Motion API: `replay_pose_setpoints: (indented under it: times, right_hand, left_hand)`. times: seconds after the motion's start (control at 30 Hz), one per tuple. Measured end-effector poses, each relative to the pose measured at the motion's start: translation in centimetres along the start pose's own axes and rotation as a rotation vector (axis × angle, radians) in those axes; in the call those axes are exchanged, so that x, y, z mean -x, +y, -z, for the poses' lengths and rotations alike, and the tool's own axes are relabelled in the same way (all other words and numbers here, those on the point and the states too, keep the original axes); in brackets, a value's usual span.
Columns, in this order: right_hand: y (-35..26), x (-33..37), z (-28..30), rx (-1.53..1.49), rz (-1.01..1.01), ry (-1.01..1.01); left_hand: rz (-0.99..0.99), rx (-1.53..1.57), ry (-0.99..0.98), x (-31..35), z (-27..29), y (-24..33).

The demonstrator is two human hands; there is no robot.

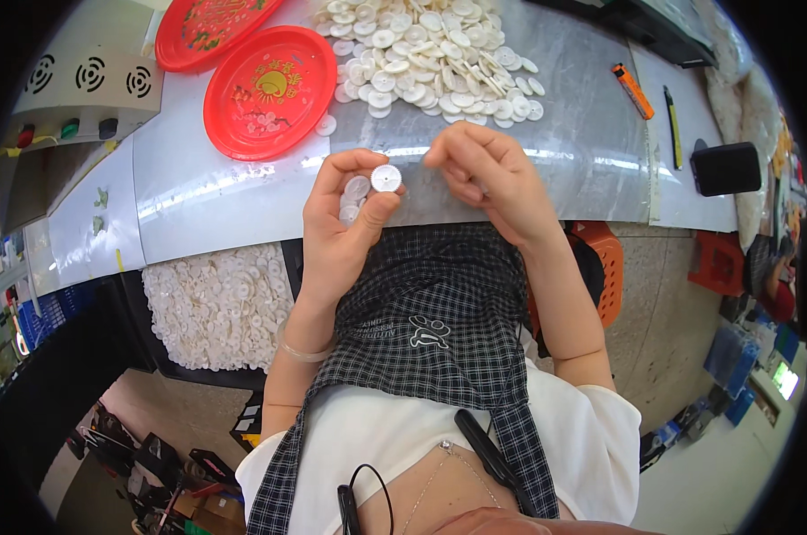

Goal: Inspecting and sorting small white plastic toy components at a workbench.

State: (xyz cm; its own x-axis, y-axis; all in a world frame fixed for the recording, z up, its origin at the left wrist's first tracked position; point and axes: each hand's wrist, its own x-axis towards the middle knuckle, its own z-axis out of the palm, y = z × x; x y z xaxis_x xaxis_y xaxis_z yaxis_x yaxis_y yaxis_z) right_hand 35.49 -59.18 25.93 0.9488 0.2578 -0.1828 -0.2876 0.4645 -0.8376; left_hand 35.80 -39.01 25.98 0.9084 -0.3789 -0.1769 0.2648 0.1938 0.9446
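My left hand point(336, 218) is at the table's near edge, pinching a white plastic gear point(386, 178) upright between thumb and fingertips. Several more white gears point(355, 188) lie in the fingers behind it. To the right, my right hand point(497, 178) is raised over the table edge with its fingers curled and pressed together. Whatever it may hold is hidden or too small to make out. Beyond both hands, a large heap of similar white gears point(421, 67) is spread on the grey table point(590, 152). One loose gear point(326, 125) lies beside a red plate.
Two round red plates point(270, 125) point(176, 53) overlap at the far left, next to a metal box with knobs point(87, 94). An orange cutter point(633, 92), a slim black-and-yellow tool point(672, 129) and a black phone-like object point(727, 169) lie right. A bin of white parts point(216, 308) stands below left.
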Motion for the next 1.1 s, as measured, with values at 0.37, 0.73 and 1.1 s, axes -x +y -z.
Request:
replay_pose_setpoints:
  times: [0.37, 0.73, 1.1]
  right_hand:
    - [3.6, -6.6, -5.0, 1.314, 0.669, 0.333]
    - [3.2, -5.3, -4.6, 1.42, 0.605, 0.277]
    - [1.6, -1.7, -2.1, 0.538, 0.359, 0.223]
  left_hand:
    - [-0.072, 0.479, 0.062, 0.4, 2.9, 0.6]
    - [-0.437, -0.739, 0.38, -3.0, 3.8, 2.4]
    - [-0.465, -1.249, 0.292, -7.4, 1.1, 2.3]
